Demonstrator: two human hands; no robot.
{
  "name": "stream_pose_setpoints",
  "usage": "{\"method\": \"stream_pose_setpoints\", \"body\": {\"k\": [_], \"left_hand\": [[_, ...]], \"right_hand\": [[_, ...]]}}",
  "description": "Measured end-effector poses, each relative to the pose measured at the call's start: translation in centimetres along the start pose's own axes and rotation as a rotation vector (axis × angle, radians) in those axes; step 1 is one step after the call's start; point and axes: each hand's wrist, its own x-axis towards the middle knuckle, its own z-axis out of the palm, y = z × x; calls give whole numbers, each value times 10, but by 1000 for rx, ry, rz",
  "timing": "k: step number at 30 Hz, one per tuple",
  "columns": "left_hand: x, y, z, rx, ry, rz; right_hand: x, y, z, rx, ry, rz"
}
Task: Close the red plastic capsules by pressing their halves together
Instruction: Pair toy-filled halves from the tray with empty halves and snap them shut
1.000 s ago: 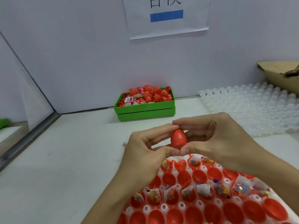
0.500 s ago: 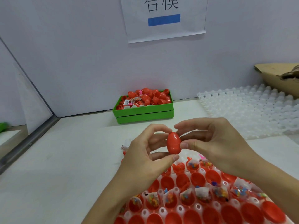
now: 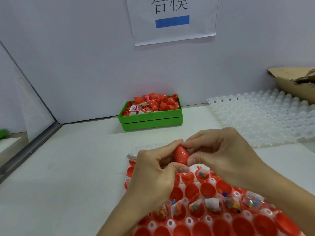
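Far left of the frame: grey partition wall (image 3: 25, 103) meeting the white bench (image 3: 68, 176) along a metal strip.

Left of centre, low: left hand (image 3: 153, 172), fingers (image 3: 170, 146) curled over the top and thumb under, gripping a closed red capsule (image 3: 181, 155). Capsule held in mid-air at the centre of the frame, above the far edge of the near tray, pointed end tilted up and away.

Centre, upper: white paper sign (image 3: 173, 19) with dark characters and a blue bar, fixed to the back wall. Below it, at the back of the bench against the wall: green crate (image 3: 151, 120) heaped with red capsule shells and small packets.

Centre to lower right: white moulded tray (image 3: 187, 220) on the bench, its wells holding open red capsule halves (image 3: 192, 190), several with small packets of coloured bits (image 3: 196, 206) inside, others bare red cups.

Right of centre: right hand (image 3: 226, 159), fingers curled onto the same capsule from the right, thumb tip pressed against its lower side, touching the left fingers at the top.

Right, mid-height: empty-looking translucent white tray (image 3: 264, 120) lying flat on the bench. Far upper right: torn brown cardboard (image 3: 293, 82) at the frame edge, overlapping that tray's back corner.
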Motion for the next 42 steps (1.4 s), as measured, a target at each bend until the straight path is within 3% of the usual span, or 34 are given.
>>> {"method": "stream_pose_setpoints", "body": {"k": [5,13,20,27,31,37,42], "left_hand": [[-2,1,2,39,32,37],[-2,6,0,54,47,66],[7,8,-10,-191,-37,48],[5,10,-10,-281,-159,45],[4,9,-9,-269,-196,51],[7,3,-9,-97,-52,48],[7,1,-9,-97,-32,14]], "right_hand": [[2,-1,3,-136,53,-81],[2,-5,5,-119,81,-81],[2,-11,-2,214,-12,-74],[2,-8,-5,209,-54,48],[1,-10,-6,330,-85,131],[2,-5,-1,252,45,161],[1,-4,2,149,71,143]]}}
